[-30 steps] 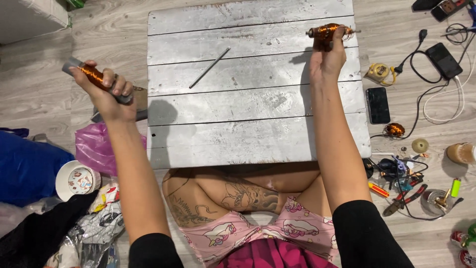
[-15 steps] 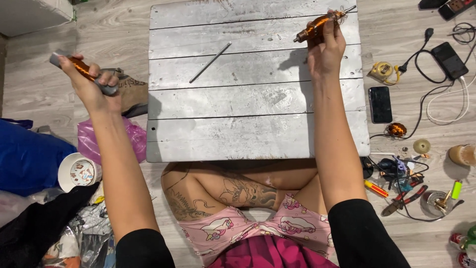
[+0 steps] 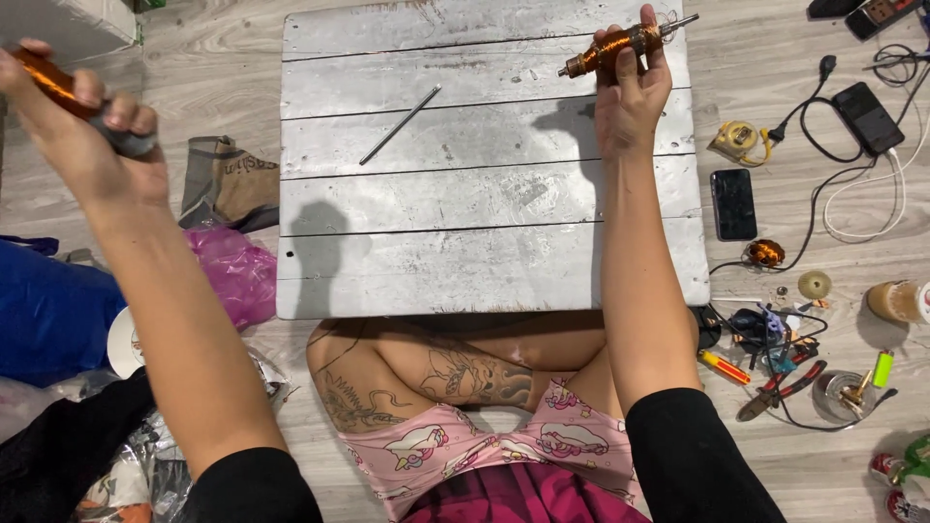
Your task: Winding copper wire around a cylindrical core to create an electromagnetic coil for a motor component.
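My right hand [image 3: 630, 92] is raised over the far right of a silver-painted plank board [image 3: 484, 242] and grips a copper wire coil on a metal shaft [image 3: 620, 46], held almost level. My left hand [image 3: 82, 126] is up and out to the left, beyond the board's edge, closed around a second copper-wound coil with a grey end [image 3: 73, 97]. A thin metal rod [image 3: 400, 124] lies loose and slanted on the board between the hands. My crossed legs sit under the board's near edge.
On the floor to the right lie a black phone [image 3: 733, 203], a charger with cables [image 3: 867, 116], a small copper coil [image 3: 765, 254], pliers [image 3: 780, 387], a cup [image 3: 896, 300] and small parts. To the left are a brown shoe [image 3: 232, 184], a pink bag [image 3: 232, 271] and blue cloth [image 3: 48, 310].
My left hand has swung further out to the left and upward with its coil. My right hand has lifted its coil slightly toward the board's far edge and tilted it.
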